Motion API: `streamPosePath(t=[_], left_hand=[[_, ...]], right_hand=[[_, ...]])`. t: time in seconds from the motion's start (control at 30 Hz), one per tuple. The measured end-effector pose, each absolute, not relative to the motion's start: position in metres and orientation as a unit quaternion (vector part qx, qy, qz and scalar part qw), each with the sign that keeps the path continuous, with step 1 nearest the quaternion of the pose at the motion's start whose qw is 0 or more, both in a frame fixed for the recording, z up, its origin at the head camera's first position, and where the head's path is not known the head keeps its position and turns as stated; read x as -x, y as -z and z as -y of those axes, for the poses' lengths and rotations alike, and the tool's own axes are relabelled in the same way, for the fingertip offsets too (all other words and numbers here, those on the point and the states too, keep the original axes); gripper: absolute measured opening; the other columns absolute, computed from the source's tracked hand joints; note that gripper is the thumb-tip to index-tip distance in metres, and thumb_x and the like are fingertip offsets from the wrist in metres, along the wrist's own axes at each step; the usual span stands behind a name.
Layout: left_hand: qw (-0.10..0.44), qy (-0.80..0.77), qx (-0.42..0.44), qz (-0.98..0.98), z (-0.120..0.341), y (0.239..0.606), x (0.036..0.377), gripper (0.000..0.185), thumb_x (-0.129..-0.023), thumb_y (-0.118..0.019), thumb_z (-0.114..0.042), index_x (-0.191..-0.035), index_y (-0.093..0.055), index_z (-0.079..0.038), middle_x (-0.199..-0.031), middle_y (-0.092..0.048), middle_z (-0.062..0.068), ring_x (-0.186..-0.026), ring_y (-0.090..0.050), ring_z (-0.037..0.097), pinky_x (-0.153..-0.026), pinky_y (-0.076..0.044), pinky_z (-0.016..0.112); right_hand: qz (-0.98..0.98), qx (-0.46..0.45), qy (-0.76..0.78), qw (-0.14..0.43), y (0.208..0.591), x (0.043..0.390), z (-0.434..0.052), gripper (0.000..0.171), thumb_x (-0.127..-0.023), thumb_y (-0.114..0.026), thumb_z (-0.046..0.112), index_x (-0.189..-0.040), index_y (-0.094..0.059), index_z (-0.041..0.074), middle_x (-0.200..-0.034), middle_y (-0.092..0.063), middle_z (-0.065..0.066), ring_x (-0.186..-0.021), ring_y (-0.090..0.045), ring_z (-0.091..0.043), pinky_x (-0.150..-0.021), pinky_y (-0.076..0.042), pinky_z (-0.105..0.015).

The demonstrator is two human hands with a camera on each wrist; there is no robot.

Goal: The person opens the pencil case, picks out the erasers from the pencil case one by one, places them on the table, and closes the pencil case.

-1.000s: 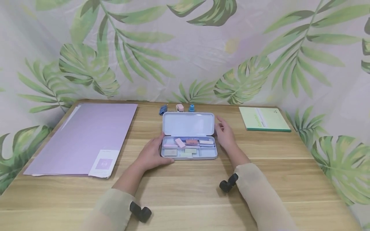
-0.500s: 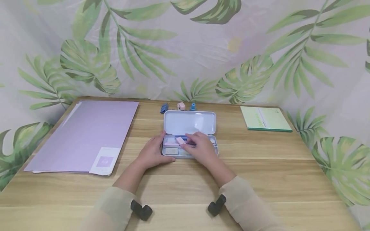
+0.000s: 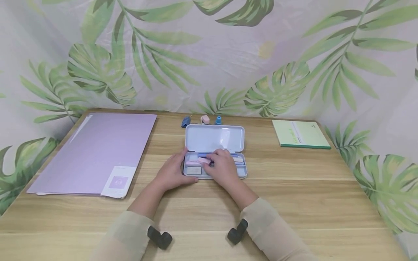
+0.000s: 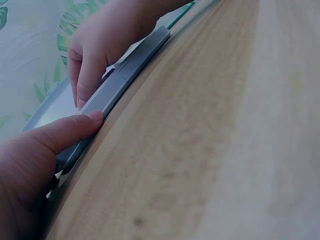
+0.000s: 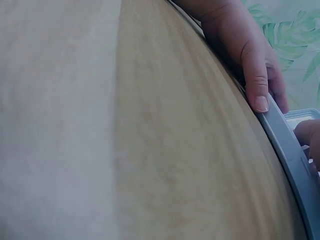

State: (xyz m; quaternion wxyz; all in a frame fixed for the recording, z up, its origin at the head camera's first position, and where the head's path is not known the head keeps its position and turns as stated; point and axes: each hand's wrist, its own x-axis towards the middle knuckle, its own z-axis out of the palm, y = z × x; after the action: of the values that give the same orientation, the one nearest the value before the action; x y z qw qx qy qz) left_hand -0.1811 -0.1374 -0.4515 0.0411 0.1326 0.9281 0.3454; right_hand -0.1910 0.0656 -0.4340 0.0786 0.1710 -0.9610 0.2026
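A pale blue pencil case [image 3: 242, 172] lies open mid-table, its lid [image 3: 214, 138] laid back. Several pastel erasers and pens fill its tray. My left hand [image 3: 176, 167] grips the case's left front corner, thumb along the front rim [image 4: 125, 75]. My right hand [image 3: 213, 161] reaches into the tray from the front, fingers curled down onto a pink eraser [image 3: 203, 160]. The left wrist view shows the right hand's fingers [image 4: 82, 75] hooked over the rim. In the right wrist view my left hand's thumb [image 5: 255, 75] lies on the grey rim [image 5: 287, 150].
A large purple folder [image 3: 98, 152] covers the table's left side. A green notebook [image 3: 300, 134] lies at the back right. A blue clip [image 3: 185, 121], a small pink item [image 3: 204, 119] and a small blue item [image 3: 217, 120] sit behind the lid. A leaf-print curtain closes off the back.
My right hand came from beside the case's right end into the tray and settled on the pink eraser, which now lies flatter. The left hand kept its hold.
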Motion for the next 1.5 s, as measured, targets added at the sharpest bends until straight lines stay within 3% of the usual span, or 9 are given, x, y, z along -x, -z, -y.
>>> streamPosePath(t=[0.27,0.47,0.63,0.83,1.03,1.23,1.37,1.5], left_hand=[[0.049,-0.346,-0.130,-0.928,0.137,0.455,0.182,0.122,-0.068,-0.084,-0.051,-0.157,-0.015,-0.004,-0.156,-0.035,0.020,-0.142,-0.035,0.041,-0.116,-0.031,0.054],[0.041,-0.340,-0.134,-0.930,0.136,0.454,0.183,0.123,-0.066,-0.085,-0.051,-0.157,-0.017,-0.004,-0.154,-0.039,0.021,-0.140,-0.038,0.040,-0.115,-0.033,0.053],[0.037,-0.339,-0.136,-0.930,0.137,0.451,0.184,0.123,-0.066,-0.085,-0.051,-0.156,-0.016,-0.002,-0.153,-0.038,0.023,-0.140,-0.038,0.041,-0.115,-0.033,0.053],[0.044,-0.335,-0.134,-0.932,0.138,0.449,0.184,0.124,-0.066,-0.085,-0.051,-0.156,-0.015,-0.002,-0.154,-0.037,0.022,-0.141,-0.036,0.041,-0.116,-0.031,0.052],[0.046,-0.336,-0.132,-0.931,0.138,0.448,0.184,0.124,-0.067,-0.084,-0.051,-0.157,-0.014,-0.003,-0.155,-0.036,0.022,-0.141,-0.035,0.041,-0.116,-0.031,0.053],[0.044,-0.339,-0.131,-0.930,0.138,0.449,0.184,0.123,-0.067,-0.084,-0.052,-0.156,-0.016,-0.002,-0.155,-0.036,0.022,-0.141,-0.035,0.041,-0.116,-0.031,0.053],[0.048,-0.343,-0.131,-0.929,0.138,0.450,0.183,0.123,-0.067,-0.084,-0.052,-0.156,-0.015,-0.003,-0.155,-0.036,0.022,-0.141,-0.035,0.041,-0.116,-0.031,0.053],[0.047,-0.348,-0.133,-0.927,0.136,0.452,0.182,0.122,-0.067,-0.084,-0.051,-0.156,-0.016,-0.002,-0.154,-0.037,0.022,-0.141,-0.036,0.041,-0.116,-0.032,0.053]], right_hand=[[0.959,-0.152,-0.233,0.060,0.436,0.191,-0.066,0.035,-0.086,-0.071,0.042,-0.108,-0.076,0.015,-0.097,-0.060,0.000,-0.091,-0.049,-0.017,-0.078,-0.043,-0.029],[0.933,-0.142,-0.317,0.094,0.430,0.189,-0.086,0.031,-0.084,-0.075,0.034,-0.107,-0.075,0.013,-0.091,-0.065,-0.001,-0.089,-0.055,-0.019,-0.078,-0.047,-0.033],[0.927,-0.091,-0.347,0.111,0.426,0.189,-0.127,0.034,-0.084,-0.075,0.032,-0.111,-0.074,0.012,-0.082,-0.065,-0.004,-0.082,-0.055,-0.021,-0.072,-0.046,-0.034],[0.925,0.044,-0.372,0.062,0.428,0.187,-0.197,0.040,-0.087,-0.071,0.038,-0.121,-0.068,0.018,-0.072,-0.056,-0.003,-0.063,-0.048,-0.018,-0.054,-0.041,-0.027],[0.942,0.110,-0.315,0.034,0.434,0.184,-0.253,0.043,-0.092,-0.064,0.039,-0.128,-0.064,0.015,-0.073,-0.056,-0.005,-0.060,-0.048,-0.019,-0.050,-0.040,-0.027],[0.949,0.111,-0.294,-0.014,0.436,0.183,-0.268,0.055,-0.094,-0.059,0.049,-0.133,-0.059,0.011,-0.097,-0.064,-0.012,-0.079,-0.053,-0.022,-0.064,-0.040,-0.028],[0.943,0.089,-0.321,-0.007,0.431,0.183,-0.257,0.057,-0.093,-0.059,0.052,-0.134,-0.059,0.013,-0.089,-0.058,-0.009,-0.074,-0.051,-0.022,-0.061,-0.042,-0.029],[0.930,0.028,-0.367,0.017,0.433,0.187,-0.232,0.046,-0.091,-0.065,0.044,-0.125,-0.066,0.013,-0.078,-0.052,-0.004,-0.072,-0.048,-0.019,-0.061,-0.042,-0.028]])
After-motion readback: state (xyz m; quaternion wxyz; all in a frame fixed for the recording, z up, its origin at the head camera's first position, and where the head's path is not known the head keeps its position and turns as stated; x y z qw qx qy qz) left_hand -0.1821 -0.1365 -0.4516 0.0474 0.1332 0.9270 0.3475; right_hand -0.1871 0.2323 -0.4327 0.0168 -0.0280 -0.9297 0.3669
